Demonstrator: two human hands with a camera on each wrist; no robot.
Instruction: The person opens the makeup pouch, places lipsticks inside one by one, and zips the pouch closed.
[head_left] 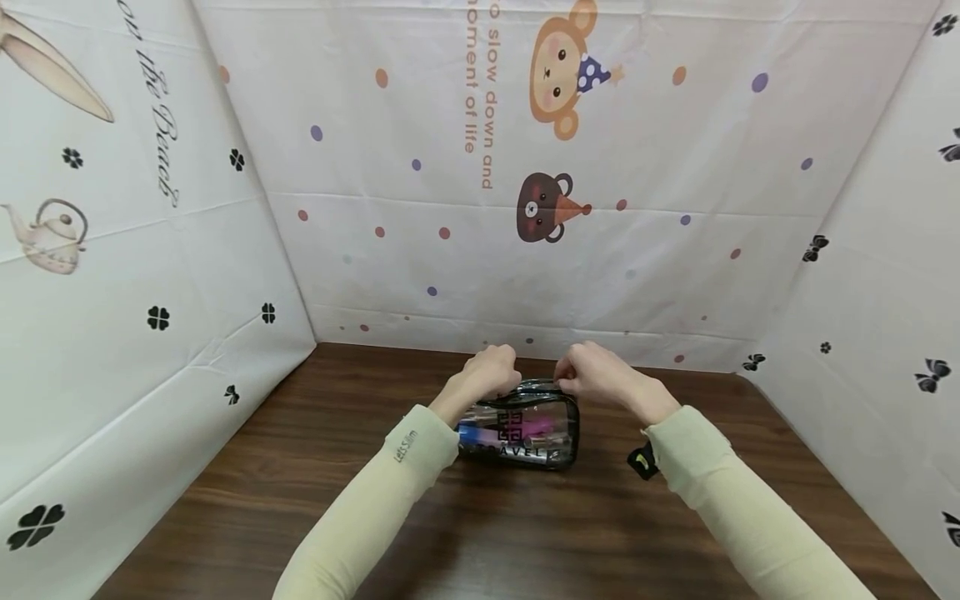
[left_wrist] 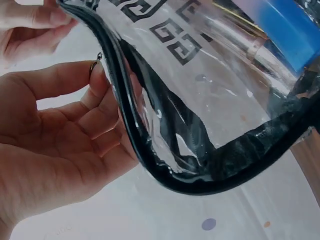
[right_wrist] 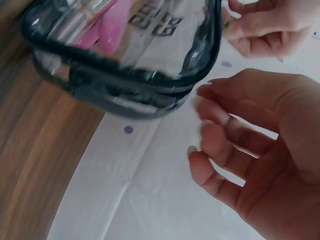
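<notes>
A clear plastic pouch (head_left: 566, 417) with black piping and "TRAVEL" lettering stands on the table between both hands. Inside it show a blue item (left_wrist: 292, 32), a pink item (right_wrist: 115, 25) and shiny silver tubes. At the top left of the pouch, my left hand (head_left: 491, 371) pinches a small metal zipper pull (left_wrist: 94, 67) between thumb and forefinger, its other fingers curled beneath. My right hand (head_left: 600, 377) pinches the pouch's top edge near the right corner with thumb and forefinger. Its remaining fingers hang loosely bent beside the pouch in the right wrist view.
The dark brown wooden table (head_left: 300, 483) runs up to a white printed cloth wall (head_left: 630, 283) just behind the pouch. Similar cloth walls border the left and right sides. A black strap (head_left: 642, 461) hangs at the right wrist.
</notes>
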